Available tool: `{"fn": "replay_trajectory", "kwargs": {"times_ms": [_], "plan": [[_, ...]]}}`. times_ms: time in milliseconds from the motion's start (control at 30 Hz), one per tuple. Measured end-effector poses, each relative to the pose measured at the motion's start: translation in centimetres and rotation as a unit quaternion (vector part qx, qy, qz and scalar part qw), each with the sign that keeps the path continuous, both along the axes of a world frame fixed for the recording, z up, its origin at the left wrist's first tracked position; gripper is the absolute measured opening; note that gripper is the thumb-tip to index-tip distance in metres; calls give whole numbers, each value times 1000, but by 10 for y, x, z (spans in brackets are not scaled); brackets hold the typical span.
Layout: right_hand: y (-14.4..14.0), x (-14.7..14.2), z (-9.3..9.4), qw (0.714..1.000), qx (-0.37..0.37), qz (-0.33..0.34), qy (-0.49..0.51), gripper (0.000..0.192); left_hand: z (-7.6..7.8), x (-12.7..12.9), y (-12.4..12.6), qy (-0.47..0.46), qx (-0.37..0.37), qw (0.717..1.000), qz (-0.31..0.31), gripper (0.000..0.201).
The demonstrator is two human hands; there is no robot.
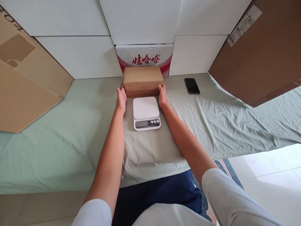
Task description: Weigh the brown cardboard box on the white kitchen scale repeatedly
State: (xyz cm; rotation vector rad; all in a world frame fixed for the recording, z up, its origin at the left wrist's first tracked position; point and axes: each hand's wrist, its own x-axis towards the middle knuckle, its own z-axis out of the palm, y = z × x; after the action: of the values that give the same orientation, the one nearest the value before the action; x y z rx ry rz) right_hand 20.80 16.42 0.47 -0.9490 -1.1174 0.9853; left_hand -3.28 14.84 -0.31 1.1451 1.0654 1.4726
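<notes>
The fingers of the left hand [121,98] lie flat against the left end of a brown cardboard box [142,79], and the fingers of the right hand [162,95] press flat against its right end, so the box sits between both palms, held from the two sides. The box rests on the table [70,131], which is covered with a pale green cloth, at its far part. Just in front of the box, between the two forearms, stands a white kitchen scale [146,113] with a small display. Behind the box leans a white and red carton [145,56] with red print. A black phone [192,85] lies to the right, well apart.
</notes>
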Motion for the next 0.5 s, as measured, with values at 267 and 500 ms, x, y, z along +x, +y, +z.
{"fn": "replay_trajectory", "kwargs": {"times_ms": [267,500], "plan": [[0,1,0,1000,-6,3,7,71,3,-1,-2,-3,-22,999,23,92],[0,1,1,1000,-11,-7,0,67,3,-1,0,-19,-45,996,68,79]]}}
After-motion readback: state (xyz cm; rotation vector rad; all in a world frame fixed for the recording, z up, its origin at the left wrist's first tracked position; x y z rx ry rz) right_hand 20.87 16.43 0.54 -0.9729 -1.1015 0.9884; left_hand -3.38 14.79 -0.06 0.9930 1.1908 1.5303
